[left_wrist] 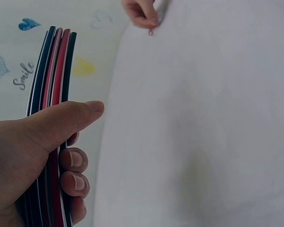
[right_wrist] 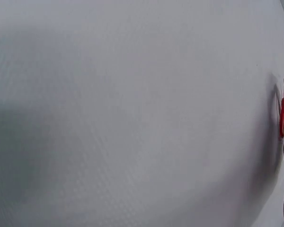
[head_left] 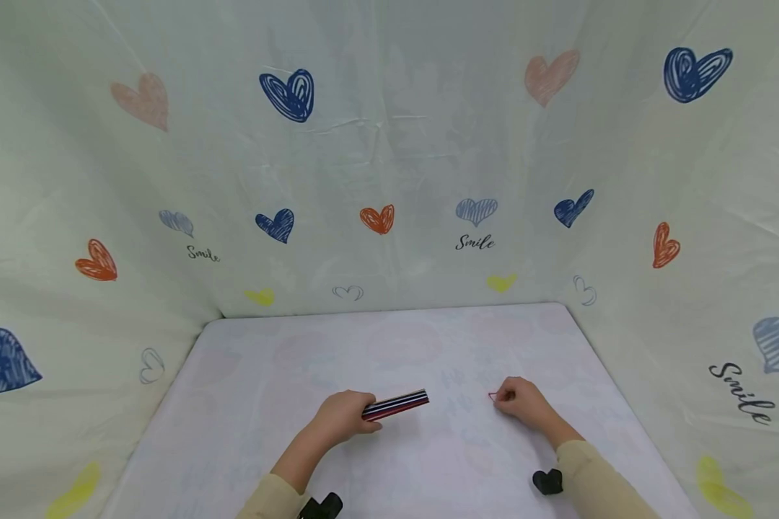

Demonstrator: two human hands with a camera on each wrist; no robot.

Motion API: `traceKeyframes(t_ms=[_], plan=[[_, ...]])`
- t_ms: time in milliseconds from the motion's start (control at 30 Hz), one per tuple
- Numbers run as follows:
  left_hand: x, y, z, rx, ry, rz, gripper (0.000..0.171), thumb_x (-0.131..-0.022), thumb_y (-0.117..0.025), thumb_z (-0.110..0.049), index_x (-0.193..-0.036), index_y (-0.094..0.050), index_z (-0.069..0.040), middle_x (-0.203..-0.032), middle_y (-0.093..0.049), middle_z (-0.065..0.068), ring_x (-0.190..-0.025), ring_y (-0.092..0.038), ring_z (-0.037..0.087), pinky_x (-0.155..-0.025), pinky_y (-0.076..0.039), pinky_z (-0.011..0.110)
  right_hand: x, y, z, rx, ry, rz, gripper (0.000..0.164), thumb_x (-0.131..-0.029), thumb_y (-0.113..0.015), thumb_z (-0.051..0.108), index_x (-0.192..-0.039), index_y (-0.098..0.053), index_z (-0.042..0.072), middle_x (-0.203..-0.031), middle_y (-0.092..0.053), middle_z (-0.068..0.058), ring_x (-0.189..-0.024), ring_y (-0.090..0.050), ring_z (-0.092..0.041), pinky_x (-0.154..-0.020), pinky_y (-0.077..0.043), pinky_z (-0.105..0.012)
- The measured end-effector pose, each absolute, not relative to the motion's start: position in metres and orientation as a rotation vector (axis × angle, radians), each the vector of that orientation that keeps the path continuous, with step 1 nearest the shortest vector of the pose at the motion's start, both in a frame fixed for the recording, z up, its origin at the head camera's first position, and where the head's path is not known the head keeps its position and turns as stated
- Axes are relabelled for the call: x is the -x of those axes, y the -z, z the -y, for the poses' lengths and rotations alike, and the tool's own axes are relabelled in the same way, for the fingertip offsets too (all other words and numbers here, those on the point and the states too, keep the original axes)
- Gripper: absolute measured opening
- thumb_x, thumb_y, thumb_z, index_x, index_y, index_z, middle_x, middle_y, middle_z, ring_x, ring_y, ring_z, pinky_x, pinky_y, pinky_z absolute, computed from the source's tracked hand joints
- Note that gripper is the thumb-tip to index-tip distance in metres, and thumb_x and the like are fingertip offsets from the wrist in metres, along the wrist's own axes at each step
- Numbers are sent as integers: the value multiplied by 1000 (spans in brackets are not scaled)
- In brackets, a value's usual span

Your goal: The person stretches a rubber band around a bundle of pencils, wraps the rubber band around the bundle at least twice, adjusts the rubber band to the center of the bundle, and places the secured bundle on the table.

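Observation:
My left hand grips a bundle of slim pencil-like sticks, dark blue, red and black with pale shiny edges. In the left wrist view the fingers curl round the bundle, while the thumb lies across it and points past it. Over the right part of the table, my right hand pinches a thin red loop, like a rubber band. Only the fingertips of that hand show at the right edge of the right wrist view, with the red loop hanging from them. The two hands are apart.
A white-covered table lies beneath both hands. Pale curtains printed with hearts and "Smile" stand behind and at both sides. Black wrist-worn devices show near both sleeves.

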State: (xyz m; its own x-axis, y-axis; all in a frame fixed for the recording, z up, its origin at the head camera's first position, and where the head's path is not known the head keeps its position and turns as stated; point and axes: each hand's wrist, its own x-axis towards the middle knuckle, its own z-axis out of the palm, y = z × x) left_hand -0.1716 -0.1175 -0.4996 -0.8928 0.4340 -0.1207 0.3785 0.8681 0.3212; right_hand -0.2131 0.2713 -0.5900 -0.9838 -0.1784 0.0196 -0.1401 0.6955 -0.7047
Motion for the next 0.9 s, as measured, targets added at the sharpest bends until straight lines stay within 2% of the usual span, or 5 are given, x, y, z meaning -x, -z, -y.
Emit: traceKeyframes(t_ms=[233,500,700,833,900], plan=[[171,498,118,-663,-450,-2852,23,-80,-81,-32,-82,-63,-17,-65,-50,-12,-57,-44,7,-55,-38,27,211,587,-264,128,1479,-2720,16,-81,-71,0,-72,-60,8,-88,-65,-2,-88,-60,-19,-69,-48,-31],[172,496,116,-689,-455,-2849,24,-80,-80,-33,-81,-61,-18,-65,-50,-13,-57,-44,7,-54,-38,27,207,575,-251,153,1687,-2580,19,-82,-67,-5,-70,-56,4,-92,-72,-9,-87,-67,-20,-68,-51,-27],[172,494,115,-701,-454,-2849,24,-80,-80,-32,-80,-60,-18,-64,-49,-13,-56,-43,7,-54,-38,26,200,557,-238,271,1839,-2382,14,-86,-66,-3,-76,-57,-2,-115,-67,-21,-89,-68,-25,-69,-56,-32],[173,491,115,-705,-460,-2852,24,-80,-80,-32,-80,-60,-18,-64,-49,-12,-56,-43,7,-54,-38,26,197,543,-228,363,1856,-2325,4,-88,-62,-6,-84,-61,-5,-125,-62,-19,-98,-67,-29,-75,-56,-33],[173,489,114,-705,-469,-2851,24,-80,-81,-31,-80,-60,-18,-64,-49,-12,-56,-43,7,-54,-38,26,195,536,-224,401,1866,-2298,6,-88,-58,-9,-88,-63,-6,-129,-60,-18,-103,-66,-30,-79,-55,-32]])
